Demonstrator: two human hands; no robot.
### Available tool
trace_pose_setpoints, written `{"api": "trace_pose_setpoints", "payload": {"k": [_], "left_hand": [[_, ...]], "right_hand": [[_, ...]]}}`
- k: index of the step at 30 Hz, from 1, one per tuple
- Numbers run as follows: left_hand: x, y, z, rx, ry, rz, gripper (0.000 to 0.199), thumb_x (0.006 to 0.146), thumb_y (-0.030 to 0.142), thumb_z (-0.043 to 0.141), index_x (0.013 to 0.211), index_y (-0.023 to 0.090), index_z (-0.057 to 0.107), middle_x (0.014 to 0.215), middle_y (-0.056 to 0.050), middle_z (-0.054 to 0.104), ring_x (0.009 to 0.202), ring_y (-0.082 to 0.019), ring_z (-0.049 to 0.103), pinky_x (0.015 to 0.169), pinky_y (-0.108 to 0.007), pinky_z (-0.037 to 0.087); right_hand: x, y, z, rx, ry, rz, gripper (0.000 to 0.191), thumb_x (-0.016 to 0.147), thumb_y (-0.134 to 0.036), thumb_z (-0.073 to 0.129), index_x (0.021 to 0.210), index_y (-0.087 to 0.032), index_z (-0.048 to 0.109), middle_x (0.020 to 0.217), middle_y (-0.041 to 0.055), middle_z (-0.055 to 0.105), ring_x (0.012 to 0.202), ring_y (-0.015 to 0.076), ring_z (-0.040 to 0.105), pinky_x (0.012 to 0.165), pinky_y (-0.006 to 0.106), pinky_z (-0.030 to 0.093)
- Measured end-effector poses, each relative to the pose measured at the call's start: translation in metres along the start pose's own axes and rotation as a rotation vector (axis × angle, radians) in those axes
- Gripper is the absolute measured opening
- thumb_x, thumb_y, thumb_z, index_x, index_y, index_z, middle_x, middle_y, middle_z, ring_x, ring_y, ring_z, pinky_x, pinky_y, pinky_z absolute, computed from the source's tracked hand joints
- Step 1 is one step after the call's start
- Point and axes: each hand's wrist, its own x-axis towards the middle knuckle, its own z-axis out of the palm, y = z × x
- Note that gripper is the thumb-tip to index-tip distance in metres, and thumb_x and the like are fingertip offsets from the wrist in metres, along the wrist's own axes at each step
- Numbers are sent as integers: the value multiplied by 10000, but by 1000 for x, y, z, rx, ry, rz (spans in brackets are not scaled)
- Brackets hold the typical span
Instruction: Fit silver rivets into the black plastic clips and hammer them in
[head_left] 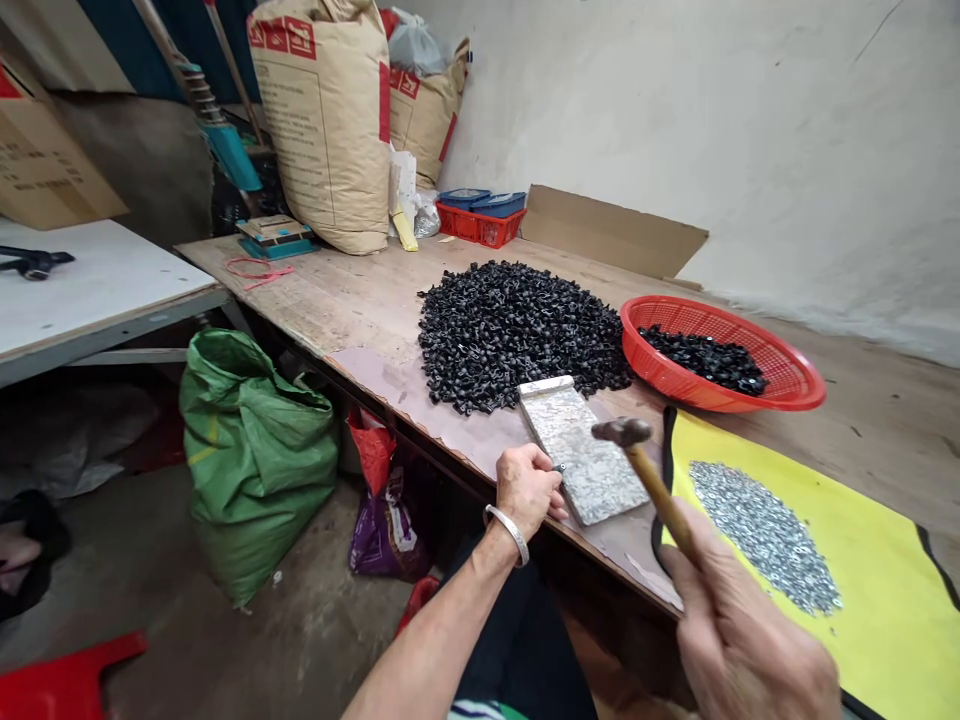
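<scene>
My right hand (742,610) is wrapped round the wooden handle of a hammer (658,490). The hammer's metal head hangs above a worn metal slab (581,445) on the table. At the slab's left edge, my left hand (527,487) pinches a small black part (559,468) between thumb and fingertips; most of it is hidden by the fingers. Behind the slab lies a large heap of small black parts (517,330). To the right, small silvery metal pieces (765,535) are spread on a yellow cloth (885,570).
A red plastic basket (806,385) with black parts stands right of the heap. Large paper sacks (322,130) and a red tray with blue boxes (480,225) are at the back. A green sack (259,460) sits on the floor left of the table edge.
</scene>
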Motion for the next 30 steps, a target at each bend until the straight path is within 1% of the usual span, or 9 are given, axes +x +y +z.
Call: {"api": "trace_pose_setpoints", "payload": {"k": [2, 6, 12, 16, 18, 21, 24, 26, 30], "left_hand": [[0, 0, 0, 5, 3, -2, 177, 594, 55, 571, 550, 169, 442, 315, 75, 416, 277, -101, 460, 297, -209, 435], [1, 0, 0, 14, 15, -1, 188, 598, 55, 564, 535, 173, 432, 306, 80, 398, 266, -97, 445, 283, -202, 419], [1, 0, 1, 11, 14, -6, 189, 594, 34, 540, 541, 176, 428, 300, 80, 403, 272, -101, 450, 295, -212, 437], [0, 1, 1, 16, 21, 0, 189, 585, 17, 516, 533, 175, 427, 295, 84, 393, 266, -92, 439, 280, -191, 423], [0, 2, 1, 12, 25, 0, 194, 589, 14, 513, 530, 176, 423, 295, 86, 390, 269, -93, 440, 282, -199, 431], [-1, 3, 1, 6, 26, -1, 204, 592, 9, 515, 529, 177, 418, 298, 87, 386, 275, -95, 445, 285, -207, 439], [0, 3, 1, 4, 34, 5, 212, 588, 2, 520, 524, 174, 415, 306, 87, 391, 272, -88, 439, 277, -195, 428], [1, 2, 1, 2, 37, 5, 211, 594, 7, 527, 525, 173, 417, 307, 87, 393, 273, -86, 437, 281, -197, 430], [1, 2, 1, 3, 37, 3, 200, 603, 22, 535, 536, 173, 424, 304, 88, 391, 276, -90, 446, 289, -201, 435]], "right_hand": [[0, -2, 1, -8, 70, 59, 474, 875, -234, 438, 1347, -188, 432, 1059, 109, 677, 768, 245, 681, 637, 310, 533], [-3, -3, 11, -122, -113, -94, 416, 855, -188, 371, 1226, -161, 559, 734, 69, 705, 411, 174, 583, 387, 273, 427], [-4, -1, 11, -58, 61, -73, 459, 861, -186, 410, 1316, -141, 455, 1006, 117, 688, 727, 216, 674, 608, 282, 511], [-3, -5, 13, -154, -87, -179, 428, 847, -138, 361, 1234, -83, 535, 763, 104, 705, 415, 182, 583, 387, 292, 421], [-2, -6, 12, -125, -87, -196, 458, 851, -136, 359, 1290, -123, 490, 901, 112, 710, 506, 194, 630, 430, 290, 444], [-3, -8, 12, -92, 31, -104, 482, 857, -161, 402, 1338, -144, 435, 1092, 127, 664, 714, 226, 674, 570, 296, 493], [-5, -11, 17, -127, -27, -64, 432, 843, -160, 402, 1255, -133, 528, 825, 92, 715, 450, 172, 596, 420, 284, 417], [-5, -8, 18, -89, -82, -60, 406, 844, -183, 406, 1215, -156, 570, 769, 73, 711, 409, 155, 569, 395, 274, 390], [8, 9, 13, 152, -94, 300, 407, 819, -348, 482, 1182, -199, 587, 879, 89, 702, 596, 202, 640, 513, 292, 456]]}}
